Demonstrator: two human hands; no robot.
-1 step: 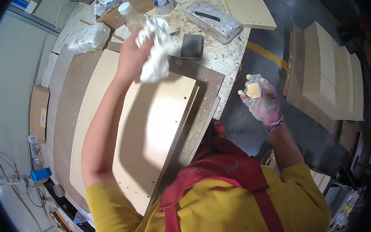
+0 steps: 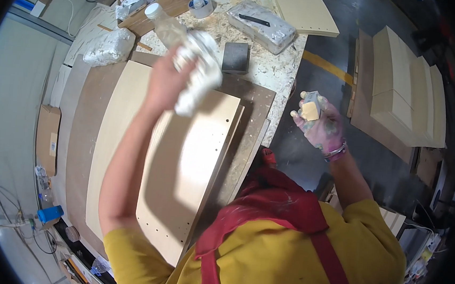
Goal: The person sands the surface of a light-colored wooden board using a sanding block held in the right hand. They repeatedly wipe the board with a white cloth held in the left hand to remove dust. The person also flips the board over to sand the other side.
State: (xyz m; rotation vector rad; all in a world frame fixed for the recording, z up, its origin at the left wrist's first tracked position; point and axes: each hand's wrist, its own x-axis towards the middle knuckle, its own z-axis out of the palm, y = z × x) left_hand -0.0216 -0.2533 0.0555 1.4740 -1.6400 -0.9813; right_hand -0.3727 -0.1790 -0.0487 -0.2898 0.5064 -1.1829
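Note:
My bare left hand (image 2: 169, 81) is closed round a crumpled white cloth (image 2: 204, 68), slightly smeared by motion, over the far end of a pale wooden panel (image 2: 173, 191). Small dark holes run along the panel's right and near edges, and it lies on another board. Out to the right, over the floor, my right hand (image 2: 326, 129) wears a stained pink glove with pale fingertips. Its fingers curl round a small grey block with a pale tan face (image 2: 311, 111). Beyond the cloth stands a clear bottle with a white cap (image 2: 164, 24), its lower part partly hidden.
On the stained bench (image 2: 276, 71) lie a dark grey block (image 2: 236, 57), a plastic-wrapped slab (image 2: 260, 26) with a black strip on it, a tape roll (image 2: 200, 7) and a white wrapped bundle (image 2: 109, 47). Stacked pale boards (image 2: 403, 86) stand across the floor at right.
My left hand and the cloth have moved a little right and nearer to me, uncovering more of the bottle. My right hand has barely shifted.

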